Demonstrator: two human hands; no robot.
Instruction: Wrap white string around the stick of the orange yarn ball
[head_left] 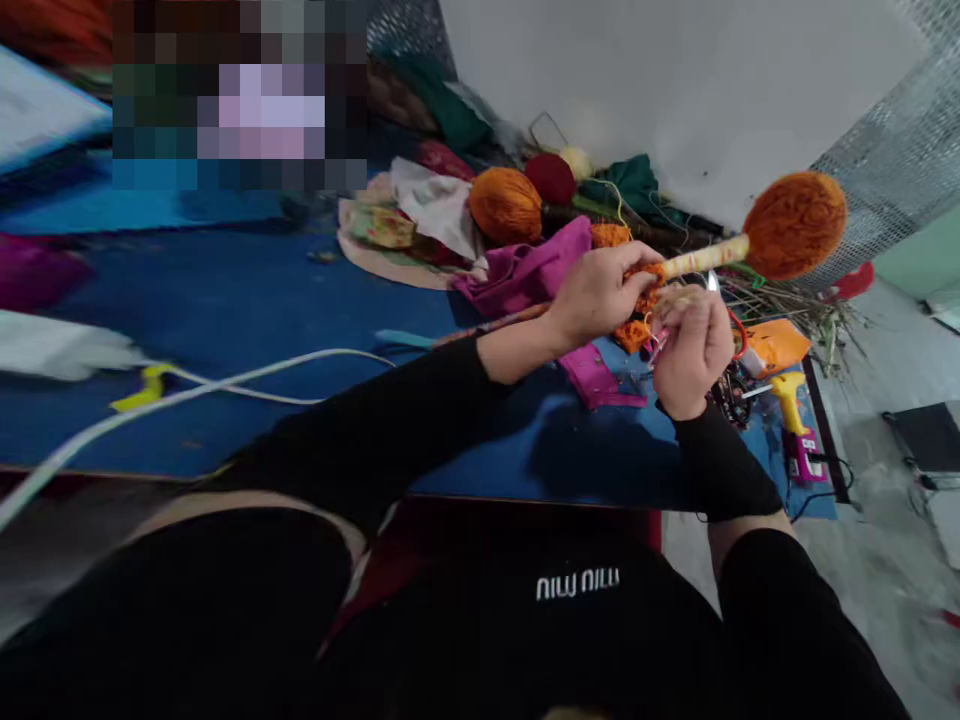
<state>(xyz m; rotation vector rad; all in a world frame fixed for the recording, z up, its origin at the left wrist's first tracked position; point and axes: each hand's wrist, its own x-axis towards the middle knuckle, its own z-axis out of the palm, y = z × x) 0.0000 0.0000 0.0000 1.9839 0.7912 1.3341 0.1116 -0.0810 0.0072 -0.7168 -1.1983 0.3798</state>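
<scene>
as i watch remotely through the head camera, the left hand (600,292) pinches the lower end of a pale wrapped stem (703,259), thumb against fingers, above the blue table (262,290). beside it, the right hand (696,345) has thumb and fingertips pressed together; whether on a strand or a small tool, i cannot tell. in my judgement, the left should steady the stem while the right works in small, even pulls, avoiding the red loop handle (741,335) next to it. farther right, an orange packet (780,345) hides any contents, below the stem's fuzzy orange yarn head (796,225).
</scene>
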